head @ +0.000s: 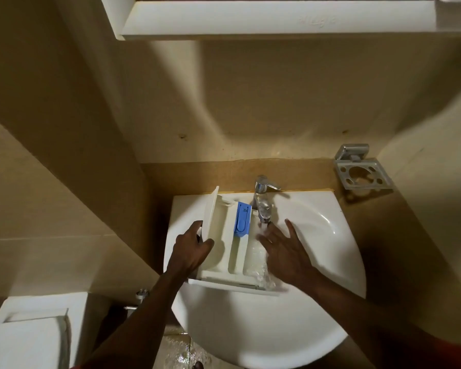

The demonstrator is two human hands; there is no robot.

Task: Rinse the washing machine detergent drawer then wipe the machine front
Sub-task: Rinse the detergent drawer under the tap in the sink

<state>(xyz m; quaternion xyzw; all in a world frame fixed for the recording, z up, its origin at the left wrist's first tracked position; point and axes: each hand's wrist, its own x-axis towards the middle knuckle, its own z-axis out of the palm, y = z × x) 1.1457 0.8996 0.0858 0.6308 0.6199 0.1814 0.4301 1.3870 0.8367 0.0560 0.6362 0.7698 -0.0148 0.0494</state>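
At the far left we see the white toilet cistern [24,336], low in the corner, and just right of it a small metal water valve [141,294] on the wall under the basin. The floor tiles [177,354] below look wet and shiny.

Our left hand [192,249] grips the left side of the detergent drawer [221,243]. The thumb hooks over into the wide left compartment and the fingers curl round behind the front panel. The white drawer is held over the left half of the washbasin [317,302], open side up. Its front panel stands on edge to the left and its long dividers run away from us toward the wall. A blue insert [242,219] sits at the far end of the middle compartment.

Just right of the insert stands the chrome tap [262,198], and water [262,262] runs from its spout into the drawer's right compartment and spills off the near corner into the bowl. Our right hand [285,249] lies flat and open over that compartment under the stream. Its fingers are straight and spread and hold nothing. It is blurred, so we cannot tell whether it presses on the plastic.

Further right, a metal toothbrush holder [362,173] is fixed to the beige wall. A white cabinet [264,20] hangs overhead.
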